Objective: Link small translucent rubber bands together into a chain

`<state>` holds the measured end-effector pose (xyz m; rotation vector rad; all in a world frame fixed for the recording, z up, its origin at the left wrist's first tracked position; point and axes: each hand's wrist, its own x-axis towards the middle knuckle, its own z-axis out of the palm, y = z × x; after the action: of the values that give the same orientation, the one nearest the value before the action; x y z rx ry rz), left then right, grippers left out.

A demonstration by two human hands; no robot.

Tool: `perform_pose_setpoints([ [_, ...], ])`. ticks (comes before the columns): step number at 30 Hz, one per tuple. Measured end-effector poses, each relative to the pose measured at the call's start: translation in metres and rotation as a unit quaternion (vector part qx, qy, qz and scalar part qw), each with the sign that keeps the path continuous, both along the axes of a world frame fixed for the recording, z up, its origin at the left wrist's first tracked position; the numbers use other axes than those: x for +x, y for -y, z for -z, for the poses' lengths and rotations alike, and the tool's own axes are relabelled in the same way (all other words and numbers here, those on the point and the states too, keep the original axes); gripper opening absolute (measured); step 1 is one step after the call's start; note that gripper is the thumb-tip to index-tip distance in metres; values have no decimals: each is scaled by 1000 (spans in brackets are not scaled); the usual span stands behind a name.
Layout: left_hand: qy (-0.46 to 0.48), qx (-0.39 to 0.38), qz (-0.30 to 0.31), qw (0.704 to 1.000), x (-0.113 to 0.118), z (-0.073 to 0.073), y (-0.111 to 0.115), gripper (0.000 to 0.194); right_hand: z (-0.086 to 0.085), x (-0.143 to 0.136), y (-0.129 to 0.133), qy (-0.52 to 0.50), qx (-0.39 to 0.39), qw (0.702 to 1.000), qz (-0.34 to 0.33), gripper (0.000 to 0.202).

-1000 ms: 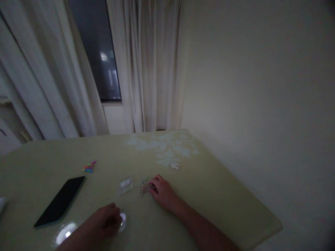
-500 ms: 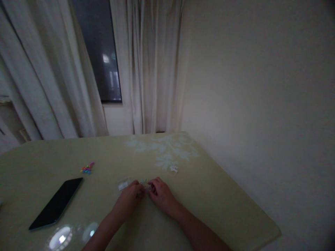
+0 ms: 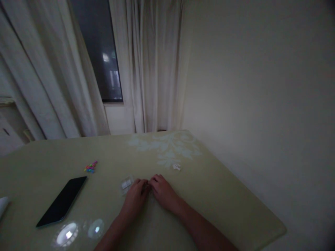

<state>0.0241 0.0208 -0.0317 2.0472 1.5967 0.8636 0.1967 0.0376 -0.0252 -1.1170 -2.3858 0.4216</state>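
Note:
My left hand point(image 3: 136, 193) and my right hand point(image 3: 162, 191) meet near the table's middle, fingertips touching or nearly so. Both are closed with curled fingers around something small that the fingers hide. Just left of my left hand lies a small clear packet point(image 3: 126, 184) with a white label. Beyond my right hand, slightly to the right, are small white pieces point(image 3: 177, 167). A little pile of brightly coloured pieces point(image 3: 91, 167) sits farther to the left.
A black tablet or phone point(image 3: 62, 201) lies on the yellowish table point(image 3: 222, 195) at the left. A white object point(image 3: 3, 205) shows at the left edge. Beyond the table hang curtains point(image 3: 146, 69); a wall point(image 3: 256, 87) runs along the right.
My hands have closed together over the small greenish bits that showed between them. My left fingers have moved up and inward. The view has shifted slightly, so the table items appear farther right.

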Motion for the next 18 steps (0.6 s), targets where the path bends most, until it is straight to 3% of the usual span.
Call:
perform_pose_setpoints([
  [4,-8,7,-24,1000,5,-3,-2,28,5,-7,-1,-12,-12,999,50,31],
  [8,40,19,-11,999,6,-2,-2,31,5,-5,-3,-85,-34,993,80,30],
  [12,70,35,5,997,2,-2,1,35,0,1,-2,-136,-47,987,69,30],
  [18,39,22,11,999,-10,5,8,40,-12,14,2,-146,-56,987,45,38],
])
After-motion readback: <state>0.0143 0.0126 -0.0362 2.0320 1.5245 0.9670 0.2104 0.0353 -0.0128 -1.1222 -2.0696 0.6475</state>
